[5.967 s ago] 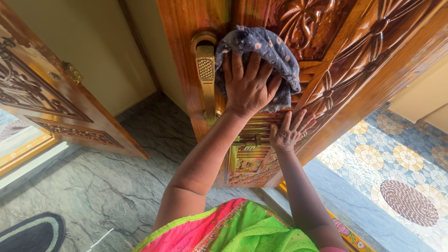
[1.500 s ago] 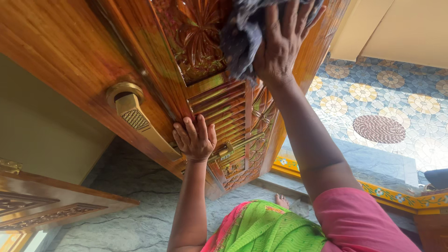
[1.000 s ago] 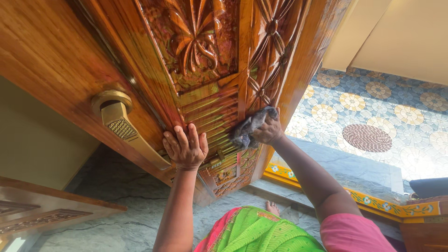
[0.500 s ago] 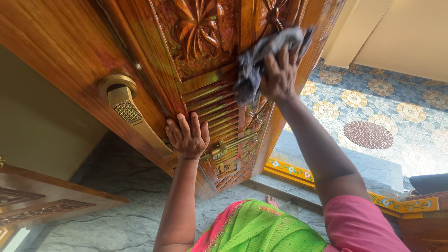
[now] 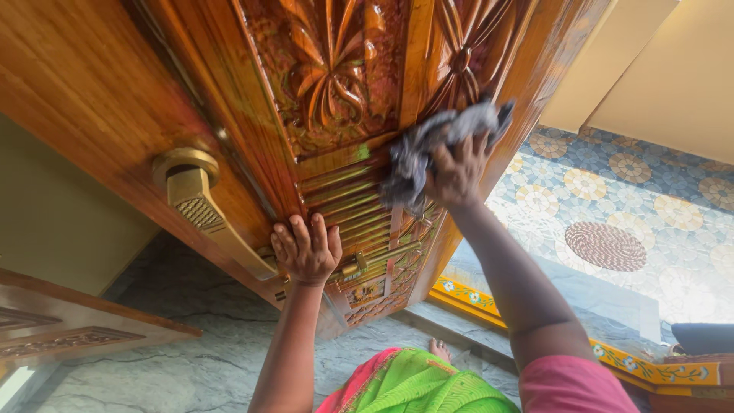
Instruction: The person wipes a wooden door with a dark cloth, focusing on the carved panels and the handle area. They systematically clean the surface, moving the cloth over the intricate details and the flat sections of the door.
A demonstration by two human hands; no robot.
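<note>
1. A dark grey cloth (image 5: 428, 149) is gripped in the right hand (image 5: 459, 172), whose fingers (image 5: 475, 145) are curled over the bunched fabric and pressed against the carved wooden door (image 5: 336, 84).
2. The cloth is seen at about one o'clock from the middle of the view, just below a carved flower panel and over the upper end of the ribbed slats; a loose fold is seen hanging towards seven o'clock from the hand.
3. The left hand (image 5: 307, 248) is laid flat on the door at about seven o'clock from the cloth, with its fingers spread open and nothing held.
4. The brass door handle (image 5: 202, 210) is found at nine o'clock from the left hand, its lower end just beside that hand; whether the two touch cannot be told.
5. A brass sliding bolt (image 5: 378, 256) is seen at three o'clock from the left hand, close to it.
6. A round woven mat (image 5: 605, 246) is seen on the patterned tile floor (image 5: 673, 206) at four o'clock from the right hand, well apart from it.
7. A grey stone floor (image 5: 168, 375) is seen at seven o'clock, below the door.
8. A green and pink garment (image 5: 413, 386) is seen at six o'clock, between the two forearms.
</note>
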